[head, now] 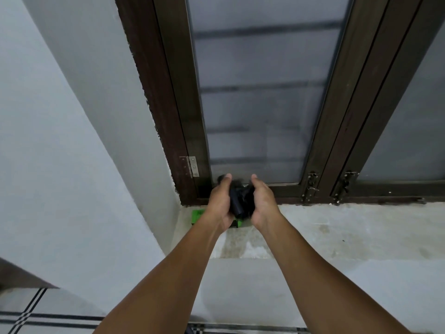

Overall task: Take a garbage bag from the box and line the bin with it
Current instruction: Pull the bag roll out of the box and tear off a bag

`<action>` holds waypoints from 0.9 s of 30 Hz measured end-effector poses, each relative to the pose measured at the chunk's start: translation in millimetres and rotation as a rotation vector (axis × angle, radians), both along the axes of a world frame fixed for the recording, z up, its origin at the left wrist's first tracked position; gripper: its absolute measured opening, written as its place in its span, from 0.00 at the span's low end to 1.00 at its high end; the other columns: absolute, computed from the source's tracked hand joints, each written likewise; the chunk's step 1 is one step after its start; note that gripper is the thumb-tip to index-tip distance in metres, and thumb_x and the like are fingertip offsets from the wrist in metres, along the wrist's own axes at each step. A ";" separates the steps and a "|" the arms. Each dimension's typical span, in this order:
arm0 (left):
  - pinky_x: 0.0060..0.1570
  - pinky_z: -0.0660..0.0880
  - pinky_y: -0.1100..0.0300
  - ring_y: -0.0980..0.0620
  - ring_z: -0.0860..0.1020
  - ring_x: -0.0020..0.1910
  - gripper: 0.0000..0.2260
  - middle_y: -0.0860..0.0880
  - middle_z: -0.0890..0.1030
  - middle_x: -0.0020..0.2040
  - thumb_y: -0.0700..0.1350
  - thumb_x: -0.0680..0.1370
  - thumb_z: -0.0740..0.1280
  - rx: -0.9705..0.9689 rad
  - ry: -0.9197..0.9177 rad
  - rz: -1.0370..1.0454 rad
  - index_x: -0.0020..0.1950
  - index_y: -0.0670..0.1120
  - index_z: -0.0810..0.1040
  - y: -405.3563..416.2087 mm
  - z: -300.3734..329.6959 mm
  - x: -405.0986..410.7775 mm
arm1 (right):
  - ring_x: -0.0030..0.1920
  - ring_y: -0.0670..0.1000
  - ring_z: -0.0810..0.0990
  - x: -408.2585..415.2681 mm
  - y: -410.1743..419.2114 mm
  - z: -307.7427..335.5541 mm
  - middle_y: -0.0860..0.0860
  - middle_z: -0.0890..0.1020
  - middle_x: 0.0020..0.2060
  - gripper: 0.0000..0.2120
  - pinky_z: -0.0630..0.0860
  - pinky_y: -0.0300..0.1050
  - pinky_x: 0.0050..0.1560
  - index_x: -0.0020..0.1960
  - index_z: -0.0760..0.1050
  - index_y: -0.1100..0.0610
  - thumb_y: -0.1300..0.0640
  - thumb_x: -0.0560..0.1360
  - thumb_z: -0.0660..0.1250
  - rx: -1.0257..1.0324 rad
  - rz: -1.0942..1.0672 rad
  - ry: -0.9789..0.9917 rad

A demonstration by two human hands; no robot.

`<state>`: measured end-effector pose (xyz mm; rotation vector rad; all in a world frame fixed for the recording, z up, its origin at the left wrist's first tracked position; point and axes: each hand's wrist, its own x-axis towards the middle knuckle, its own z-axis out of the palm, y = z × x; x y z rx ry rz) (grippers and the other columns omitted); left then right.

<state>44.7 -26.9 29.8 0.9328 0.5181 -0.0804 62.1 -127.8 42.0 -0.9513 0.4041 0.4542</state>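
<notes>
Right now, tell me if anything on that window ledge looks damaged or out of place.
Nothing is spilled or broken. The ledge is stained and blotchy, and the green box sits in its left corner, half hidden behind the left hand.

Dim, cool daylight with wide-angle bending

We see soft, even light filtering through the frosted window panes point(260, 92), leaving no hard shadows or glare; the wall point(60, 141) and window frame point(168, 92) lean and curve toward the edges, and the black bag point(240, 201) between our hands smears with motion blur.
</notes>
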 end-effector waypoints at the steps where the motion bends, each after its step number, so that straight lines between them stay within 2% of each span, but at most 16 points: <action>1: 0.47 0.83 0.46 0.39 0.85 0.56 0.25 0.38 0.85 0.58 0.61 0.81 0.65 -0.086 0.001 0.036 0.67 0.43 0.79 1.4 0.4 0.4 | 0.55 0.62 0.84 0.8 -0.8 1.6 0.60 0.84 0.57 0.19 0.82 0.57 0.49 0.65 0.76 0.55 0.43 0.82 0.63 0.085 -0.025 0.040; 2: 0.47 0.84 0.46 0.39 0.85 0.57 0.26 0.37 0.85 0.59 0.61 0.81 0.65 -0.141 -0.009 0.068 0.68 0.42 0.78 3.7 0.9 1.1 | 0.55 0.62 0.84 1.9 0.0 3.0 0.61 0.84 0.57 0.21 0.83 0.57 0.48 0.66 0.76 0.56 0.42 0.82 0.63 0.129 -0.051 0.058; 4: 0.45 0.84 0.47 0.40 0.85 0.56 0.25 0.38 0.85 0.58 0.61 0.81 0.65 -0.119 -0.019 0.086 0.67 0.42 0.79 7.6 3.4 4.8 | 0.54 0.61 0.86 7.4 3.5 3.2 0.60 0.85 0.56 0.22 0.84 0.59 0.51 0.65 0.76 0.56 0.41 0.82 0.62 0.055 -0.073 0.005; 6: 0.50 0.84 0.47 0.41 0.86 0.55 0.23 0.39 0.86 0.57 0.60 0.82 0.64 0.026 -0.025 0.056 0.64 0.42 0.80 13.8 5.9 9.6 | 0.54 0.60 0.86 11.9 3.1 3.5 0.58 0.86 0.55 0.22 0.82 0.61 0.59 0.63 0.78 0.55 0.39 0.81 0.62 -0.157 -0.029 -0.100; 8: 0.57 0.81 0.46 0.41 0.85 0.53 0.21 0.40 0.86 0.54 0.59 0.82 0.62 0.263 -0.009 0.009 0.62 0.43 0.80 23.7 10.6 12.3 | 0.56 0.58 0.84 13.4 -6.3 8.1 0.56 0.86 0.55 0.25 0.78 0.59 0.64 0.62 0.79 0.54 0.35 0.79 0.64 -0.389 0.115 -0.234; 11: 0.55 0.79 0.51 0.44 0.84 0.51 0.17 0.43 0.86 0.51 0.59 0.83 0.60 0.604 -0.012 -0.112 0.56 0.47 0.81 36.0 17.0 8.5 | 0.51 0.54 0.86 13.4 -29.2 15.0 0.54 0.88 0.49 0.21 0.81 0.52 0.59 0.56 0.81 0.53 0.36 0.76 0.70 -0.599 0.460 -0.408; 13: 0.54 0.79 0.52 0.46 0.84 0.51 0.16 0.44 0.85 0.52 0.58 0.84 0.60 0.694 -0.031 -0.188 0.53 0.49 0.80 38.8 19.5 5.2 | 0.49 0.51 0.87 12.9 -36.6 16.5 0.52 0.88 0.48 0.19 0.81 0.49 0.58 0.53 0.83 0.53 0.39 0.74 0.74 -0.702 0.663 -0.462; 16: 0.53 0.77 0.52 0.44 0.82 0.53 0.17 0.43 0.84 0.54 0.59 0.83 0.61 0.779 -0.063 -0.219 0.56 0.46 0.80 36.7 21.6 5.0 | 0.48 0.49 0.86 14.4 -35.9 19.0 0.50 0.88 0.46 0.17 0.79 0.44 0.53 0.50 0.84 0.54 0.40 0.74 0.74 -0.813 0.801 -0.492; 18: 0.54 0.76 0.52 0.44 0.82 0.54 0.17 0.43 0.83 0.53 0.58 0.83 0.61 0.811 -0.066 -0.210 0.56 0.45 0.79 36.2 17.7 5.8 | 0.47 0.48 0.85 12.7 -34.9 22.7 0.49 0.87 0.44 0.13 0.77 0.41 0.48 0.49 0.83 0.53 0.43 0.75 0.74 -0.836 0.854 -0.516; 20: 0.54 0.76 0.52 0.45 0.82 0.53 0.17 0.43 0.83 0.53 0.57 0.84 0.61 0.831 -0.059 -0.220 0.56 0.45 0.79 37.3 14.6 5.3 | 0.50 0.49 0.85 12.5 -35.0 23.0 0.49 0.88 0.47 0.13 0.78 0.41 0.52 0.52 0.84 0.53 0.44 0.76 0.74 -0.840 0.878 -0.530; 23: 0.57 0.77 0.52 0.46 0.82 0.55 0.22 0.44 0.83 0.57 0.61 0.82 0.62 0.830 -0.027 -0.227 0.62 0.44 0.78 42.5 14.2 7.7 | 0.52 0.50 0.86 12.2 -33.5 19.0 0.51 0.88 0.49 0.12 0.79 0.47 0.59 0.54 0.83 0.52 0.45 0.77 0.73 -0.750 0.878 -0.516; 25: 0.56 0.76 0.52 0.47 0.81 0.55 0.22 0.45 0.82 0.58 0.61 0.82 0.62 0.843 -0.022 -0.226 0.63 0.44 0.77 42.2 18.9 10.5 | 0.51 0.52 0.86 12.2 -32.3 15.7 0.51 0.88 0.48 0.11 0.81 0.49 0.57 0.53 0.83 0.52 0.46 0.77 0.73 -0.660 0.849 -0.481; 27: 0.60 0.76 0.51 0.45 0.80 0.58 0.23 0.44 0.81 0.61 0.60 0.82 0.62 0.822 -0.001 -0.196 0.66 0.43 0.75 39.7 18.6 13.6 | 0.50 0.53 0.86 10.6 -31.4 15.7 0.53 0.88 0.47 0.10 0.82 0.49 0.53 0.52 0.83 0.53 0.48 0.78 0.72 -0.602 0.838 -0.465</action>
